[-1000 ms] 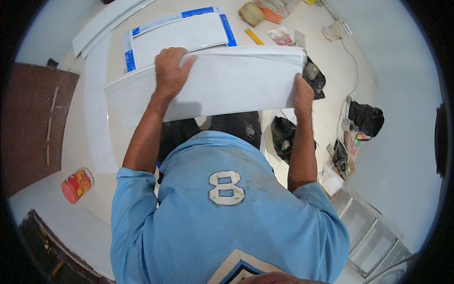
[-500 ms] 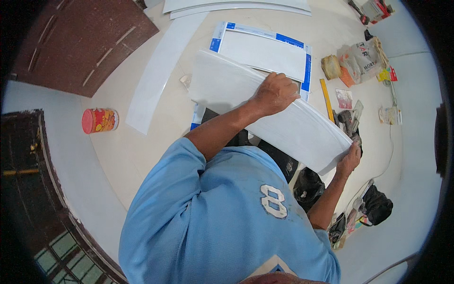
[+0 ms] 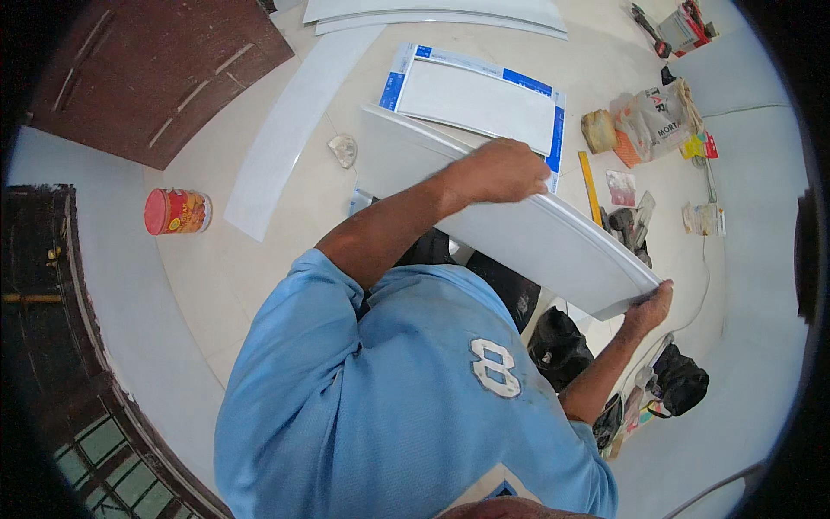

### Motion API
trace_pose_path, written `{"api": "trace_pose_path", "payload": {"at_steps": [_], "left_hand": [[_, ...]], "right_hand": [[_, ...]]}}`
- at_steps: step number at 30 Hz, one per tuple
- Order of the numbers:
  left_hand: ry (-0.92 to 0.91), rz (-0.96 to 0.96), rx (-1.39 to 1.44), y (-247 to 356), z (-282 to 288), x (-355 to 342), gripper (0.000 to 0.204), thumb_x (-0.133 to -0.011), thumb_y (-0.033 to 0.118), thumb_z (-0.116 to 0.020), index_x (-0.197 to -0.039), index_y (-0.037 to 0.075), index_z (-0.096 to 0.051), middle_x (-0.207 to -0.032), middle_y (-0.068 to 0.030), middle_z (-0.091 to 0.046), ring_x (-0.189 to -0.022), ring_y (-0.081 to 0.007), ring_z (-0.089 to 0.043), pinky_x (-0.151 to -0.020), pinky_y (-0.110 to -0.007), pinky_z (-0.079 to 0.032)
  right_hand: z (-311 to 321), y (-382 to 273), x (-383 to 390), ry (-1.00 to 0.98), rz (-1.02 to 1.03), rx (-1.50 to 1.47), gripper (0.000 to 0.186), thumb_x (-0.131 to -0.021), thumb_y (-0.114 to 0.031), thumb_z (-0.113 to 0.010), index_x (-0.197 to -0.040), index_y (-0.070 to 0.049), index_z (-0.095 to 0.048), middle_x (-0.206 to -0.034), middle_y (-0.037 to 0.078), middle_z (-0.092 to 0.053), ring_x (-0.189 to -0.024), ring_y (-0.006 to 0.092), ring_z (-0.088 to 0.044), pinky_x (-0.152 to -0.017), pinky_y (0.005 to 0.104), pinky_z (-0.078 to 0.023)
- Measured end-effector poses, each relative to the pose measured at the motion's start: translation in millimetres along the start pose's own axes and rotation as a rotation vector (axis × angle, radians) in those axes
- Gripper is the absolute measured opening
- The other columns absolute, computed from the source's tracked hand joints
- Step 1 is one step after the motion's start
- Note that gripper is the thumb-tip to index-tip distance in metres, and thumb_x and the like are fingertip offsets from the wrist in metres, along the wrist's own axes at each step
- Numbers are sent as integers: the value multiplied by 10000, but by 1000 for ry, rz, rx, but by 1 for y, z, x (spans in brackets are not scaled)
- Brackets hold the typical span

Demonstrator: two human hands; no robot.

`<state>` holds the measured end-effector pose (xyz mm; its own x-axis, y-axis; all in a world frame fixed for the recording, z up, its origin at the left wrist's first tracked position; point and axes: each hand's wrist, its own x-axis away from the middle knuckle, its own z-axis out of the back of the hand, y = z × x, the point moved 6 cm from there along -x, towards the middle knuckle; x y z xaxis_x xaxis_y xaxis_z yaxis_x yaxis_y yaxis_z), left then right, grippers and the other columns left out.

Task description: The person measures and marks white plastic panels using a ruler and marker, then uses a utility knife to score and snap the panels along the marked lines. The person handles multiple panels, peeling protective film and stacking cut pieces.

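A long white panel [image 3: 527,238] with a raised rim lies tilted across my lap, slanting from far left to near right. My left hand [image 3: 506,170] is closed at the middle of its far edge, with the fingertips curled over the rim and partly hidden. At the panel's near right corner, my right hand [image 3: 650,307] grips the end, thumb along the edge. Beyond the panel, on the floor, rests a white rectangular frame [image 3: 559,130] with blue-and-white film strips round its border and a white inner panel [image 3: 480,93].
Long white sheets [image 3: 441,12] lie at the back, and a white strip [image 3: 298,130] runs along the left. A red-lidded tub [image 3: 177,212] stands farther left. On the right are a yellow ruler [image 3: 590,188], tools [image 3: 627,227], a printed sack [image 3: 653,121] and black bags [image 3: 680,376].
The panel's right end has swung slightly outward with my right hand. My left hand remains at the far edge, its knuckles turned a little. A clear crumpled piece left of the panel shows more fully.
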<state>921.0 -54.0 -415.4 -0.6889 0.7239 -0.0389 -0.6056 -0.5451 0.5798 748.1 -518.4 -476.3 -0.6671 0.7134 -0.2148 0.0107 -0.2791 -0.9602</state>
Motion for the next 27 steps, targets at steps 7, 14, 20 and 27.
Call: {"api": "trace_pose_path", "payload": {"at_steps": [7,14,20,27], "left_hand": [[-18,30,46,8,2,16,261,-1055,262,-604,-1083,41,-739,-973,-224,-763,-961,-413,-744,-910,-549,-556],[-170,-18,140,19,37,29,326,-1034,328,-673,-1147,34,-759,-1066,-216,-789,-1013,-389,-750,-958,-506,-567],[175,-243,-60,113,64,-5,333,-987,358,-746,-1131,62,-793,-915,-215,-787,-885,-386,-791,-847,-506,-620],[799,-198,272,47,188,4,329,-1053,347,-724,-1152,35,-764,-916,-170,-784,-766,-263,-748,-728,-430,-612]], "right_hand": [[15,-16,-14,8,-71,-109,344,-1140,-345,-598,-1064,-13,-651,-926,19,-500,-872,179,-510,-808,370,-464],[10,-61,-36,64,228,169,329,-1142,-323,-591,-1106,-3,-655,-1005,60,-586,-934,220,-567,-848,375,-492],[1,-247,-90,261,1018,1031,275,-1173,-222,-501,-1215,-31,-694,-1127,148,-712,-1041,303,-683,-931,435,-556],[27,-290,-105,242,1148,488,488,-1176,-255,-386,-1511,28,-602,-1528,219,-635,-1467,357,-558,-1272,484,-377]]}}
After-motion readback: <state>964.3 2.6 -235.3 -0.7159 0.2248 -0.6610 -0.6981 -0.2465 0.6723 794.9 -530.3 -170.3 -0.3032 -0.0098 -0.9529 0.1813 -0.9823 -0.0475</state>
